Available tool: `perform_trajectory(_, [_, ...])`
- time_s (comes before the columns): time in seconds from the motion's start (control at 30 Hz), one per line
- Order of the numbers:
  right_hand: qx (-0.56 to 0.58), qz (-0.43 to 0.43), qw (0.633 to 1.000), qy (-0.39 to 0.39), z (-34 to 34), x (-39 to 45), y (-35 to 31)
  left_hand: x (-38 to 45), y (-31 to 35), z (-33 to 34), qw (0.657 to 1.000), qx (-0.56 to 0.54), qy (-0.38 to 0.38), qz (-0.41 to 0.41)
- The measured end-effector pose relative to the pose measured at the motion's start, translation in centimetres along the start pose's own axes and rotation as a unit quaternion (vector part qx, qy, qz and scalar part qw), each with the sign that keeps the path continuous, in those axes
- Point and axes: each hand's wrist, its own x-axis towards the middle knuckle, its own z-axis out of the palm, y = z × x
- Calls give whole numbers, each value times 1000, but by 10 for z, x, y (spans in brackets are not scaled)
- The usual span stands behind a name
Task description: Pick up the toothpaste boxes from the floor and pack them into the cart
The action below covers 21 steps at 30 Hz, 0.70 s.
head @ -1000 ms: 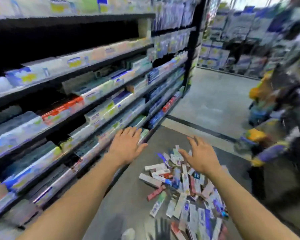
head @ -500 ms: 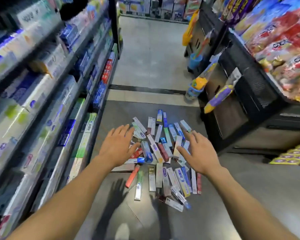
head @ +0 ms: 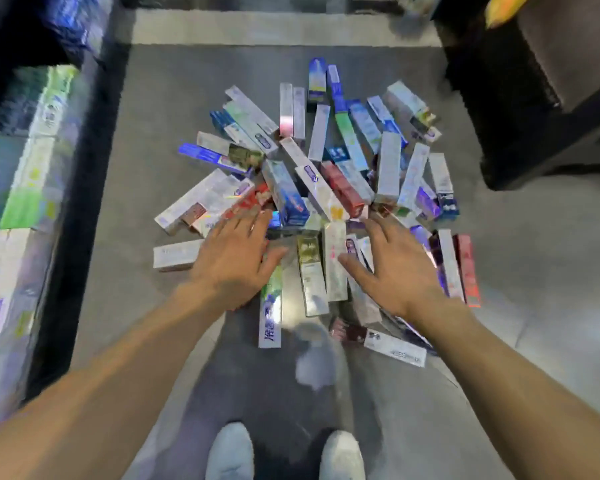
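A heap of several toothpaste boxes (head: 321, 174) in white, blue, red and green lies on the grey floor in the aisle. My left hand (head: 234, 259) reaches down over the near left side of the heap with fingers spread, holding nothing. My right hand (head: 394, 268) hovers over the near right side, fingers also spread and empty. A green and white box (head: 271, 311) lies between the two hands. No cart is in view.
Shelves stocked with boxed goods (head: 25, 188) run along the left. A dark display stand (head: 534, 98) stands at the right. My two white shoes (head: 284, 452) are at the bottom, just short of the heap. Bare grey floor (head: 534, 271) lies right of the boxes.
The view has tilted from the aisle down onto the heap. Both hands have dropped closer to the boxes, still spread and empty.
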Motion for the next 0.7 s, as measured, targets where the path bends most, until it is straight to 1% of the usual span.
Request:
perform_trajectory(0.1, [-16, -3, 1000, -15, 97, 9, 17, 1, -21, 103, 999, 21, -26, 11])
perform_trajectory(0.17, [-28, -4, 999, -26, 149, 14, 29, 1, -33, 156, 999, 26, -27, 25])
perform_trajectory(0.23, [-30, -9, 999, -17, 184, 20, 38, 2, -44, 194, 999, 26, -26, 39])
perform_trajectory(0.3, [-16, -11, 1000, 0, 206, 28, 46, 1, -58, 218, 998, 30, -22, 49])
perform_trajectory(0.4, [-8, -12, 1000, 20, 216, 34, 51, 5, -71, 232, 997, 41, -21, 61])
perform_trajectory(0.53, [1, -4, 1000, 22, 213, 19, 50, 3, -70, 220, 996, 55, -23, 71])
perform_trajectory(0.63, [19, 16, 1000, -3, 213, -9, 48, -10, -69, 210, 998, 27, -12, 52])
perform_trajectory(0.7, [7, 16, 999, -32, 219, -28, 47, -22, -65, 214, 999, 3, -12, 38])
